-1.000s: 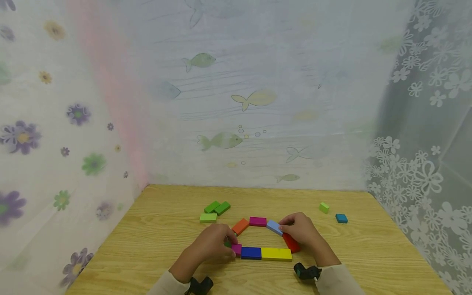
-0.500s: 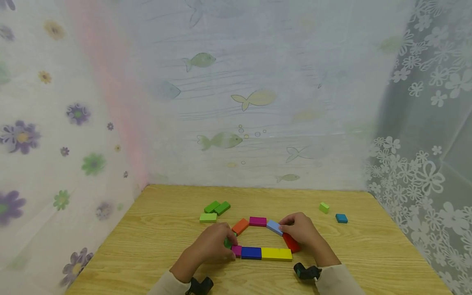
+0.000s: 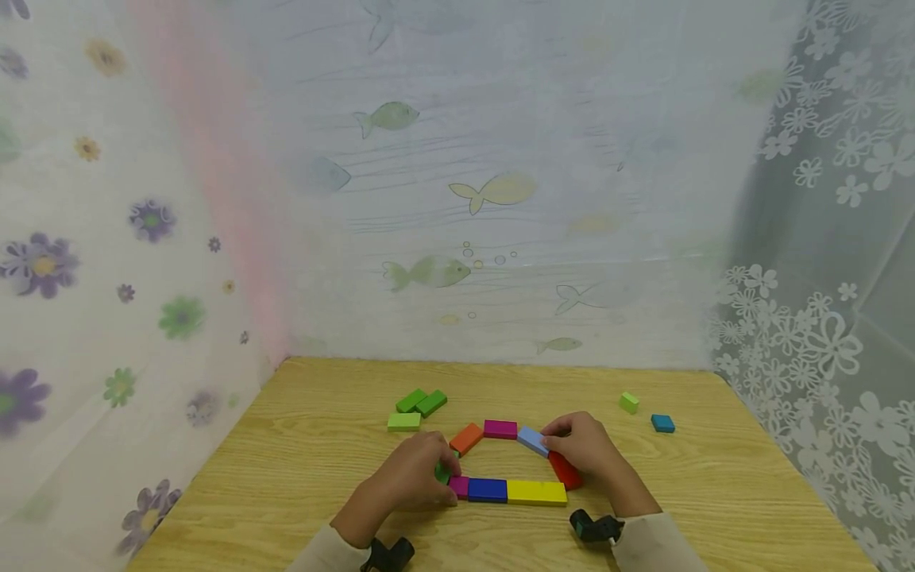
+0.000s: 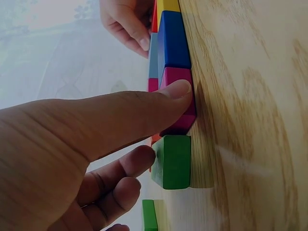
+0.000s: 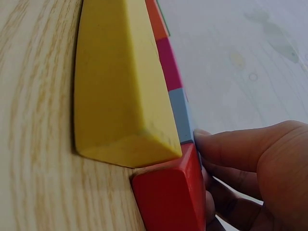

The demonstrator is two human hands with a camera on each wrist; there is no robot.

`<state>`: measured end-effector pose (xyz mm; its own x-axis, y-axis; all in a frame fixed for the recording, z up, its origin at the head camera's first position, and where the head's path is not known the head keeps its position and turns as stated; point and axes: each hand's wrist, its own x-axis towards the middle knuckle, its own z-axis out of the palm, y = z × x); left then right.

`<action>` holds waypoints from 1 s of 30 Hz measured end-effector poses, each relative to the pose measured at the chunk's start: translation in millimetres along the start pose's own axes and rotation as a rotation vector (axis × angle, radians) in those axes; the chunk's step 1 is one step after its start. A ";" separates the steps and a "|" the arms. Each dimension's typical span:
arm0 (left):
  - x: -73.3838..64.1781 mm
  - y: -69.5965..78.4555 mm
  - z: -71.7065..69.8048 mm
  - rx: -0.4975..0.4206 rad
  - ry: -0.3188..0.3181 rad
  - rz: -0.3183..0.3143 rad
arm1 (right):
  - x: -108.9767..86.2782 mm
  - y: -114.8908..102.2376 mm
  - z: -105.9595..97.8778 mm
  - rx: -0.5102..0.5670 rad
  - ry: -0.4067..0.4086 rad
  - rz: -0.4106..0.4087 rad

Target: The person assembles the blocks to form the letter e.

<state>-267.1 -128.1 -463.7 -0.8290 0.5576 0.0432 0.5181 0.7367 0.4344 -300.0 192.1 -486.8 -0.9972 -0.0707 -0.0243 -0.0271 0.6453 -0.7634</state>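
Observation:
My left hand (image 3: 411, 473) is at the left end of a ring of coloured blocks. Its thumb presses the magenta block (image 4: 178, 115), while a curled fingertip touches the green block (image 4: 176, 162), which the hand partly hides in the head view. On the right, my right hand (image 3: 586, 446) holds the end of the light blue block (image 3: 532, 440) by its joint with the red block (image 5: 168, 197). The blue block (image 3: 488, 490) and long yellow block (image 3: 536, 492) form the near side. An orange block (image 3: 467, 438) and another magenta block (image 3: 500, 429) lie along the far side.
Several loose green blocks (image 3: 431, 403) lie back left on the wooden table (image 3: 300, 445). A small lime block (image 3: 629, 402) and a teal block (image 3: 662, 423) lie at the right. Printed curtains (image 3: 500, 238) hang behind and beside the table.
The green block under my left hand has turned slightly, and more of its far end shows beyond the fingers. My right hand and the other blocks stay in place.

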 end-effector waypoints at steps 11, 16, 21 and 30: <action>0.5 0.7 -0.3 0.010 0.003 0.010 | 0.0 0.4 -0.3 0.001 -0.002 0.003; 0.6 0.9 -0.4 0.002 0.000 0.005 | -0.2 0.0 -0.7 0.001 -0.004 0.007; -0.2 1.7 -2.1 -0.010 -0.003 0.003 | -0.9 -1.5 -1.1 0.002 -0.006 0.011; -0.5 0.1 -6.5 -0.027 -0.001 0.007 | -1.8 -1.9 -1.1 0.007 -0.005 0.015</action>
<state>-268.0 -130.7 -457.8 -0.8253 0.5629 0.0457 0.5181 0.7224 0.4579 -298.1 191.7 -484.6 -0.9971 -0.0649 -0.0394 -0.0115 0.6412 -0.7673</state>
